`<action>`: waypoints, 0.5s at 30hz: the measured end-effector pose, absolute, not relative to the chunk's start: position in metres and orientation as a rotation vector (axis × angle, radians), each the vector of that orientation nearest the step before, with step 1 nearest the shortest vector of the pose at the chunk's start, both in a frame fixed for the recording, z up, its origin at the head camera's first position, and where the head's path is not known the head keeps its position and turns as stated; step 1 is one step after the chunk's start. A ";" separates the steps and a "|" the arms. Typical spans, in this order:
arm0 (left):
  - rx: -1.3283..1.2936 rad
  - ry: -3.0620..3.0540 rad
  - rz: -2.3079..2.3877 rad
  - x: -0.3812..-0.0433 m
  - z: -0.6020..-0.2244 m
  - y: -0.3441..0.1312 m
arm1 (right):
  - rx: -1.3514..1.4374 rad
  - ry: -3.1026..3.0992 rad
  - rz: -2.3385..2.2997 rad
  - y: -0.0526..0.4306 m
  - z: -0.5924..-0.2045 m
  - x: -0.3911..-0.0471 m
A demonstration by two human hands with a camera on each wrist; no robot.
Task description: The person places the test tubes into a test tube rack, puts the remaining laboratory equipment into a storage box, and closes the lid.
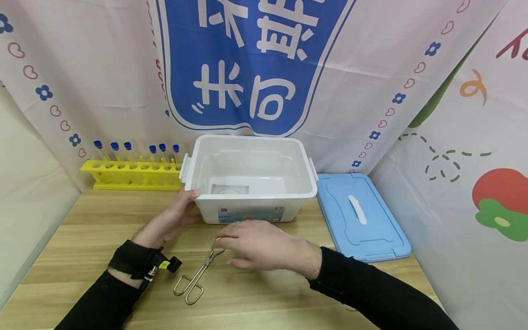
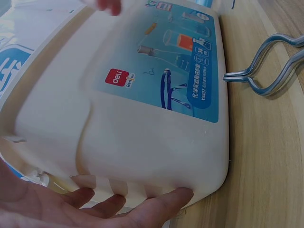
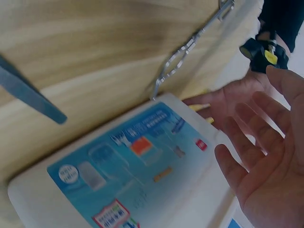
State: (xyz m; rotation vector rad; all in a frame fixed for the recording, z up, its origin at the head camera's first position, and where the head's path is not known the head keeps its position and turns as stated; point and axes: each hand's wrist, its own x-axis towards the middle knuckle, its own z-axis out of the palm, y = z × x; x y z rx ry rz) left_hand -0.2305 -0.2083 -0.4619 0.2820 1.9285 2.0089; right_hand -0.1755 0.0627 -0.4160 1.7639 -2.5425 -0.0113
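A white plastic bin (image 1: 247, 204) with a blue picture label (image 2: 166, 57) stands upright on the table. My left hand (image 1: 175, 220) is at its front left corner, thumb at the rim and the other fingers (image 2: 156, 206) spread along the side wall. In front of the bin, my right hand (image 1: 257, 245) hovers palm down, its fingers loosely bent and holding nothing, as the right wrist view shows. Metal crucible tongs (image 1: 202, 270) lie on the wood with their tips towards the bin; in the head view my right fingertips overlap those tips.
A yellow rack (image 1: 132, 178) holding several blue-capped test tubes (image 1: 128, 149) stands left of the bin. To the right lies a blue lid (image 1: 359, 220) with a white handle. A printed cloth (image 1: 350, 91) hangs behind the wooden table (image 1: 264, 302).
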 end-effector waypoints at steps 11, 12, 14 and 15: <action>0.279 1.931 2.002 -0.230 -0.461 -0.209 | 1.808 -2.564 -0.053 0.051 -0.442 -0.181; 0.284 1.931 2.002 -0.230 -0.461 -0.209 | 1.811 -2.577 -0.064 0.050 -0.444 -0.181; 0.292 1.933 2.000 -0.230 -0.462 -0.208 | 1.815 -2.604 -0.103 0.047 -0.447 -0.181; 0.295 1.934 2.000 -0.230 -0.462 -0.208 | 1.817 -2.617 -0.124 0.046 -0.449 -0.181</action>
